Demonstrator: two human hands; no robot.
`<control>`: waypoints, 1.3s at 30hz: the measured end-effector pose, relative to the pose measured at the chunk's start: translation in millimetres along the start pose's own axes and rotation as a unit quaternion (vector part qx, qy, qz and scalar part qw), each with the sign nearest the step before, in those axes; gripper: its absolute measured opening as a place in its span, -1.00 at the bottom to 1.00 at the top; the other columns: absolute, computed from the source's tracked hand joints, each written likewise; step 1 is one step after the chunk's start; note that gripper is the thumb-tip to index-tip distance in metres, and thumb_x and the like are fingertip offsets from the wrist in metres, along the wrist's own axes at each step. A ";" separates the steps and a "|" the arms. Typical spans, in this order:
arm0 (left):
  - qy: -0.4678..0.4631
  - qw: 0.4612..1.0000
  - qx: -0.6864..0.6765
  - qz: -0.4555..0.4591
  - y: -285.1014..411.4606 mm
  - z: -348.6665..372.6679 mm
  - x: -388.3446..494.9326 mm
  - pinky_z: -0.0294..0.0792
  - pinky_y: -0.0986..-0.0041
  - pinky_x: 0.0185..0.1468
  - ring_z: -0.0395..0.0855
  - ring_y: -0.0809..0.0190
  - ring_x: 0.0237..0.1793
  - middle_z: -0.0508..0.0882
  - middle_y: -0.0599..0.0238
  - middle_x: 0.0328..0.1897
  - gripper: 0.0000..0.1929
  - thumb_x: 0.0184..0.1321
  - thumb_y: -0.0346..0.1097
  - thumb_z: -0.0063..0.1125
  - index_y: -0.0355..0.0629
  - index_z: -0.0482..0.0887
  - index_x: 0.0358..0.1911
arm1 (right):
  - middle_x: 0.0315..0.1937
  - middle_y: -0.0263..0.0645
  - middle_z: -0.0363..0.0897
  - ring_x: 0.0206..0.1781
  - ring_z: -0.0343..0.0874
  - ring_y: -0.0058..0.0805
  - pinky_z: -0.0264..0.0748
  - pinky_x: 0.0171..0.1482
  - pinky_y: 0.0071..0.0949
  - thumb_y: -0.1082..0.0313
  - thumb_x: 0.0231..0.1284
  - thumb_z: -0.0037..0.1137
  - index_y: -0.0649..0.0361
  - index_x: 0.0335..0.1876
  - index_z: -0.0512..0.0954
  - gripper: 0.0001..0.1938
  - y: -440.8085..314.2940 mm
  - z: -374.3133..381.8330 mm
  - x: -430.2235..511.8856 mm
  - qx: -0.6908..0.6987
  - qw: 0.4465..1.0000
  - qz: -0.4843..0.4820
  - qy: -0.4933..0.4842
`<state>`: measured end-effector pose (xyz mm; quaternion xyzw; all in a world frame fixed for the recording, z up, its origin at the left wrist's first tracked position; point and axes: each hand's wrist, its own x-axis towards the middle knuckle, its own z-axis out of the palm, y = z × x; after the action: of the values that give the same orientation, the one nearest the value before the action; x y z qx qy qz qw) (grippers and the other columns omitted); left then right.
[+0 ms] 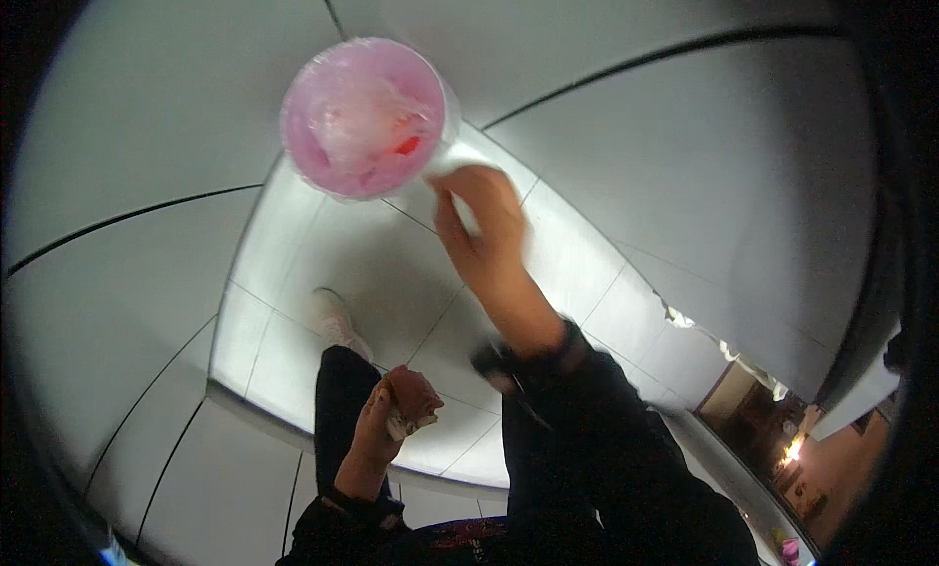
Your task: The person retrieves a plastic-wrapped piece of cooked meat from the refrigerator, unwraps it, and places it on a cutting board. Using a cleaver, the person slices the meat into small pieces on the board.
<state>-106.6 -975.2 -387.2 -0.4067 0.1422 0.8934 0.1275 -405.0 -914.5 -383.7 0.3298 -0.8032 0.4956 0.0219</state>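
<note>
A round bin (pixel 293 122) with a pink inside and a pale outer wall stands against the far wall. Clear plastic film lines it and folds over its rim. Inside lies crumpled pale plastic with a small red piece (pixel 408 146). My right hand (pixel 484 217) is just beside the bin's near right rim, thumb and fingers curled towards each other. It is blurred, and whether anything is pinched at the tips is unclear. Lower down, in front of my body, my left hand (pixel 378 419) grips a reddish-brown object (pixel 412 393) with a whitish, uneven lower edge.
Light tiles (pixel 447 331) cover the floor, and pale wall panels with dark seams enclose it. My shoe (pixel 341 320) is left of centre. At the lower right, a doorway-like opening shows a brown floor (pixel 843 470) and a bright light (pixel 794 448).
</note>
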 end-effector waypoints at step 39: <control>-0.069 0.891 -0.009 0.448 408.5 328.7 -293.2 0.35 0.08 0.34 0.47 0.04 0.27 0.45 0.14 0.31 -0.49 0.44 0.04 -0.18 -0.09 0.27 0.33 | -0.06 0.00 0.58 0.02 0.53 0.03 0.46 0.12 -0.17 0.43 0.15 0.09 0.26 0.06 0.52 -0.67 -355.3 -166.5 301.1 -0.065 0.988 -0.112 -0.081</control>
<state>-287.1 -1269.2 104.5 -0.2386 0.2916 0.8829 -0.2803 -492.9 -1036.0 87.6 0.4547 -0.7906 0.4086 0.0341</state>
